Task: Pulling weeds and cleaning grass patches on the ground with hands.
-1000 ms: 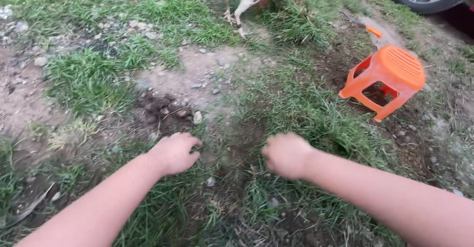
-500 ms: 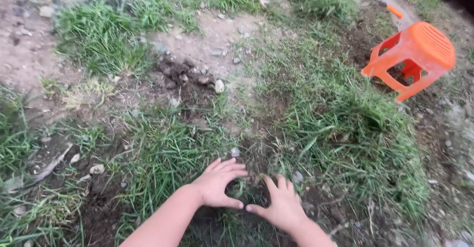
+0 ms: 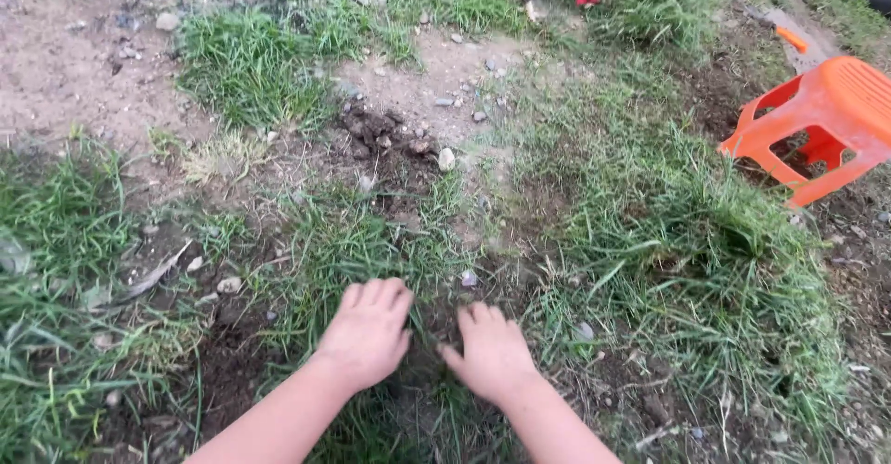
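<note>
Green grass point(image 3: 408, 269), soft and limp low in the frame, lies under the left hand point(image 3: 367, 334) and right hand point(image 3: 492, 354), fingers spread flat, grasping nothing; best gripped low at its roots.

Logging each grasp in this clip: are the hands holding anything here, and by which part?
Nothing is clearly held. The left hand and right hand rest palms down on the grass, fingers spread. Whether fingertips pinch any blades cannot be told.

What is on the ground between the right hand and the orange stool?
In the head view, only thick grass lies between the right hand and the orange stool.
</note>
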